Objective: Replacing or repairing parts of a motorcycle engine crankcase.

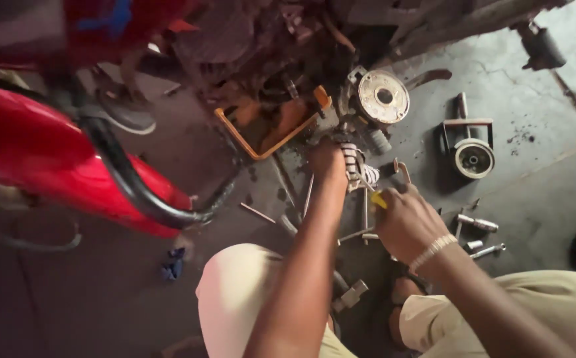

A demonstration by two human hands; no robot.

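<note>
My left hand (327, 161) reaches forward and rests on a small part wound with a pale coil spring (353, 166), low on the motorcycle's engine. My right hand (404, 222), with a beaded bracelet at the wrist, is closed on a tool with a yellow handle (378, 199) whose thin shaft points toward the spring. Just beyond sits a round metal engine cover (383, 97).
A red motorcycle body (49, 159) fills the left. An orange tray (271, 126) sits under the engine. Loose rods, sockets (478, 223) and a round part on a bracket (472, 156) lie on the grey concrete floor. Another person's shoe (125, 116) stands behind.
</note>
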